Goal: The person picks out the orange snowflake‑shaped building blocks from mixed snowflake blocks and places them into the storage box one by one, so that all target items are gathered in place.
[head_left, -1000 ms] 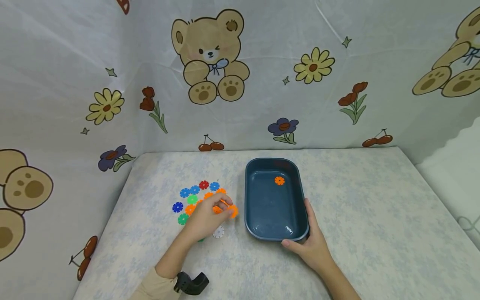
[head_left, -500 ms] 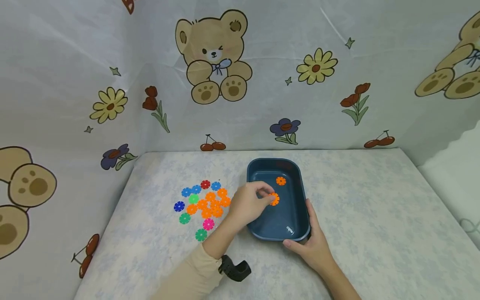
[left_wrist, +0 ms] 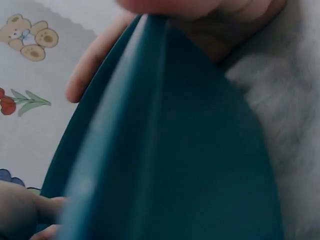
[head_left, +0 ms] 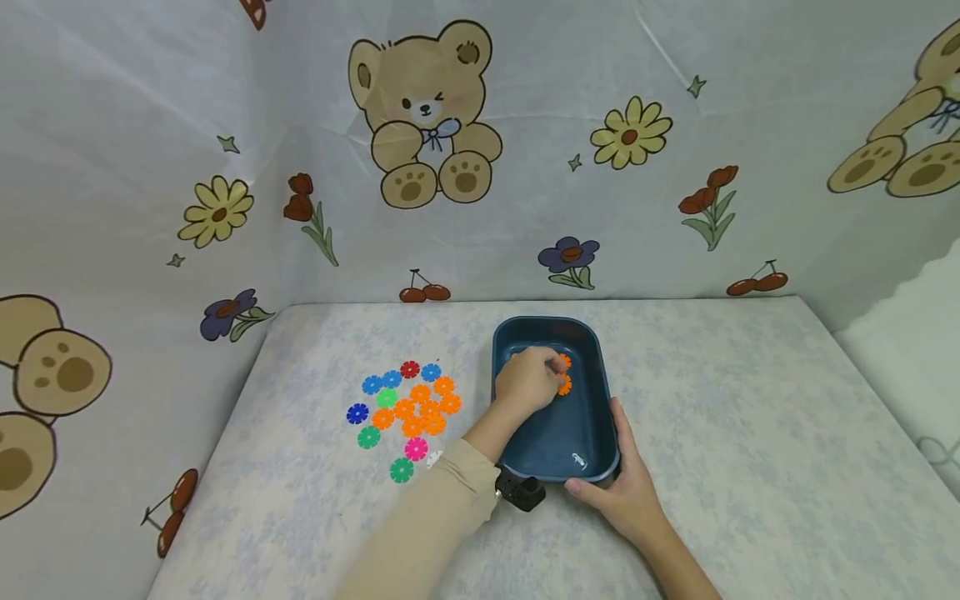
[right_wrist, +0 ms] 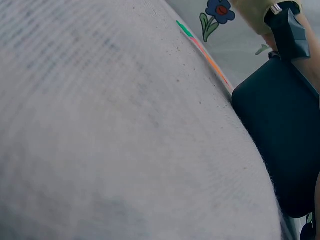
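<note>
In the head view my left hand (head_left: 529, 381) is down inside a dark blue box (head_left: 555, 442), pinching an orange snowflake disc (head_left: 566, 385) at its fingertips. A second orange disc (head_left: 566, 361) lies just beyond it, partly behind the fingers. My right hand (head_left: 626, 498) grips the box's near right corner, thumb at the front rim and fingers along the side. The left wrist view shows the box wall (left_wrist: 200, 140) close up, with left fingers (left_wrist: 20, 207) at lower left and the right hand (left_wrist: 175, 7) at the top.
Left of the box, several snowflake discs lie flat on the table: a cluster of orange discs (head_left: 429, 408), then blue, green, red and a pink disc (head_left: 416, 448). A white disc (head_left: 435, 457) is partly hidden by the left sleeve (head_left: 442, 508). A printed cloth (head_left: 525, 217) hangs behind.
My left hand has carried an orange disc from the cluster rightward over the rim into the box, close to the first orange disc. The right hand keeps its grip on the corner.
</note>
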The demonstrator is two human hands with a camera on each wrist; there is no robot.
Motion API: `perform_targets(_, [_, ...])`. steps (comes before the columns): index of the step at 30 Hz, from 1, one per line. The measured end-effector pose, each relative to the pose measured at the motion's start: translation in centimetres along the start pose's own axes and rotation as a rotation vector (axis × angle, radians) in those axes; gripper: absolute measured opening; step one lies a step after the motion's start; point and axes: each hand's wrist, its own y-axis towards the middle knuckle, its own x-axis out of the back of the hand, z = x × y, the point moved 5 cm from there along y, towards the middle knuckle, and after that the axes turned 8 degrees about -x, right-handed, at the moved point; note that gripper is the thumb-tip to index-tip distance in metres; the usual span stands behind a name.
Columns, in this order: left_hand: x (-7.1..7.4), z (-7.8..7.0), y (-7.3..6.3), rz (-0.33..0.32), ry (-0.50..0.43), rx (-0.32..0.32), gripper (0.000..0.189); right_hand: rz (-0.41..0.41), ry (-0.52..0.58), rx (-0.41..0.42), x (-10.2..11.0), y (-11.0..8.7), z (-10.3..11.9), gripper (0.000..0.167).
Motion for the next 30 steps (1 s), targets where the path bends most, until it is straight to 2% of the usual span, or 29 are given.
perform_targets(9, [-2.0, 0.5, 0.7, 0.001, 0.190, -0.012, 0.006, 0.011, -0.020, -0.027, -0.1, 0.0, -0.1, 0.127])
perform_targets(18, [-2.0, 0.4, 0.9, -0.038, 0.291, -0.054, 0.007, 0.003, -0.019, -0.046, -0.1, 0.1, -0.1, 0.127])
perform_targets(22, [-1.8, 0.4, 0.6, -0.049, 0.285, -0.049, 0.010, 0.001, -0.022, -0.043, -0.1, 0.0, -0.1, 0.127])
perform_targets(27, [-1.4, 0.1, 0.0, 0.001, 0.328, -0.010, 0.027, 0.001, -0.031, -0.032, -0.2, 0.0, -0.1, 0.127])
perform_targets(30, [-1.3, 0.0, -0.3, 0.037, 0.360, 0.001, 0.030, -0.004, -0.044, -0.015, -0.1, -0.1, 0.0, 0.126])
